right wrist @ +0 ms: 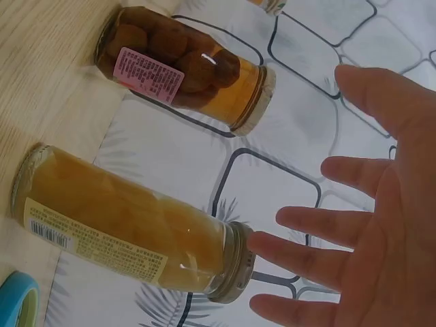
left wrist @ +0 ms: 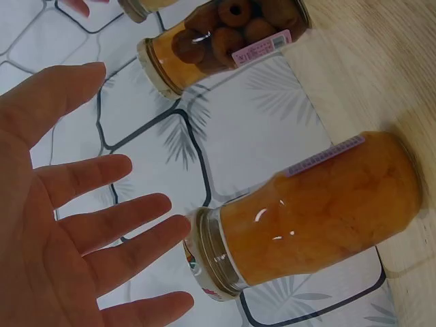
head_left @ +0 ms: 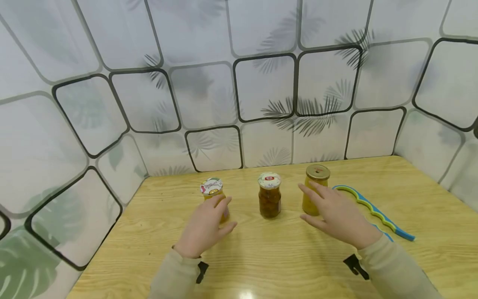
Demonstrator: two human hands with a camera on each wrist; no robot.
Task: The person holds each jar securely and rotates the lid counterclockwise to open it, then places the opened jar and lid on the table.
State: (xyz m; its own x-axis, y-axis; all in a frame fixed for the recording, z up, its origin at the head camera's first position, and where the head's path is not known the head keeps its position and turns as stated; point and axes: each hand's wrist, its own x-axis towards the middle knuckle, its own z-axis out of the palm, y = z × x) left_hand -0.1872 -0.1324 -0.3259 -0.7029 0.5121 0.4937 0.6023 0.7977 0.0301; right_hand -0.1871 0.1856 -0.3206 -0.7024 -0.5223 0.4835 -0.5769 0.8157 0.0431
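Three glass jars of preserved fruit stand upright in a row on the wooden table. At left is an orange-filled jar [left wrist: 320, 208] with a patterned white lid [head_left: 211, 186]. My left hand [head_left: 205, 228] hovers just in front of it, fingers spread and holding nothing. The middle jar [head_left: 269, 201] holds dark round fruit and has a white lid. On the right, a taller jar of yellow fruit [right wrist: 122, 218] wears a gold lid [head_left: 318, 171]. Close before it my right hand [head_left: 337, 214] is spread, with nothing in its grasp; it partly hides that jar.
A blue and green jar opener [head_left: 379, 211] with wavy inner edges lies right of the jars, partly behind the right hand. Patterned curtain-like sheeting [head_left: 267, 87] rises behind the table and along both sides. Wooden tabletop [head_left: 269, 257] stretches between the forearms.
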